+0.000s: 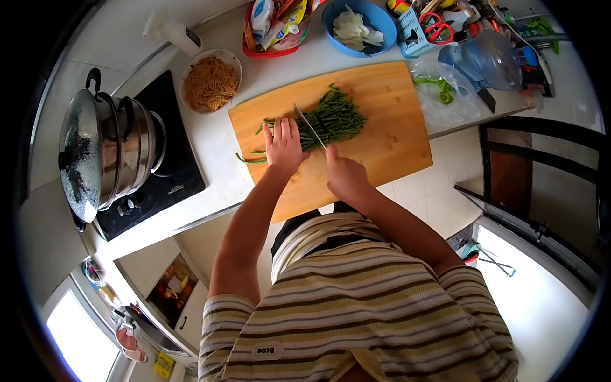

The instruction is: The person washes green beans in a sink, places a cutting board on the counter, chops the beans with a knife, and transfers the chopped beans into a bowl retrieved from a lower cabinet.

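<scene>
A pile of cut long green beans (340, 118) lies on the wooden cutting board (388, 121). My left hand (284, 146) presses down on the beans at the pile's left side, holding them with its fingers over the stalks. My right hand (347, 173) is wrapped around the handle of a kitchen knife (310, 127). The blade slants up and left, close beside my left fingers and over the beans. A few longer stalks poke out to the left of my left hand.
At the left a steamer pot (127, 153) with a glass lid stands on a black cooktop (167, 191). Behind the board are a bowl of brown shreds (211, 83), a red basket (277, 51) and a blue basin (382, 43). A plastic bag (445, 102) lies at the right.
</scene>
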Available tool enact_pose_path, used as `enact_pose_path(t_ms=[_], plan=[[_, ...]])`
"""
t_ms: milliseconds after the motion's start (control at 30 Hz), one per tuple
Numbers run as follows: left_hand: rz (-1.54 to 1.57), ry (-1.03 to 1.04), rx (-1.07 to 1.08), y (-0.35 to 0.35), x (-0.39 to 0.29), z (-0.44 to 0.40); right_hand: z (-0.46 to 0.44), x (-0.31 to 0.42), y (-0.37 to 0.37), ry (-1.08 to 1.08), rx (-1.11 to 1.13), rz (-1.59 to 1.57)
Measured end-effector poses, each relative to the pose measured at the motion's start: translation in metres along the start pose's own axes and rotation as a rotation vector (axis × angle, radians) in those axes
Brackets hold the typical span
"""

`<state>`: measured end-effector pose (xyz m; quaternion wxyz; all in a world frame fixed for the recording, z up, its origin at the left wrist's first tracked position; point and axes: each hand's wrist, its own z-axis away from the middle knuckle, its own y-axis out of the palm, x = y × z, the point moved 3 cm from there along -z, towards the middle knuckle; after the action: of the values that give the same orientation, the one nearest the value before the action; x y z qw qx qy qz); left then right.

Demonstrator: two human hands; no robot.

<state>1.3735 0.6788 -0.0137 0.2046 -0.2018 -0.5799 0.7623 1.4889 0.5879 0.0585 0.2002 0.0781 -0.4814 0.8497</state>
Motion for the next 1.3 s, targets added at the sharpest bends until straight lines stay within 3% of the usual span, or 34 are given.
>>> enact_pose_path(t_ms=[200,367,467,533,567,633,800,833,967,1067,1133,1300], plan=[[0.021,0.046,-0.137,0.013,0.007,-0.005,-0.023,0.014,-0.010,0.058,0.093,-0.031],[0.051,0.056,-0.101,0.007,0.005,-0.009,-0.035,0.007,0.009,0.016,0.037,-0.015],[0.053,0.068,-0.201,0.008,-0.001,-0.002,-0.046,-0.005,0.033,-0.045,-0.043,-0.002],[0.176,-0.055,-0.224,0.014,-0.003,-0.003,-0.058,-0.011,0.035,-0.049,-0.058,0.007],[0.098,-0.052,-0.337,0.014,-0.004,0.001,-0.055,-0.010,0.039,-0.041,-0.059,0.007],[0.096,-0.072,-0.345,0.017,-0.002,0.000,-0.056,-0.013,0.037,-0.031,-0.030,-0.009],[0.141,-0.187,-0.346,0.015,0.004,-0.006,-0.057,-0.026,0.038,-0.009,-0.101,-0.040],[0.170,-0.182,-0.256,0.025,0.007,-0.007,-0.055,-0.028,0.038,-0.011,-0.102,-0.038],[0.247,-0.227,-0.199,-0.013,0.007,0.013,-0.043,-0.024,0.025,-0.111,-0.199,-0.069],[0.280,-0.276,-0.086,-0.020,0.020,0.021,-0.016,-0.012,0.005,-0.193,-0.291,-0.037],[0.182,-0.241,0.116,-0.019,0.025,0.028,-0.004,-0.005,0.003,-0.312,-0.342,0.017],[0.224,-0.241,-0.026,0.003,0.024,0.033,-0.008,0.009,0.017,-0.252,-0.134,0.129]])
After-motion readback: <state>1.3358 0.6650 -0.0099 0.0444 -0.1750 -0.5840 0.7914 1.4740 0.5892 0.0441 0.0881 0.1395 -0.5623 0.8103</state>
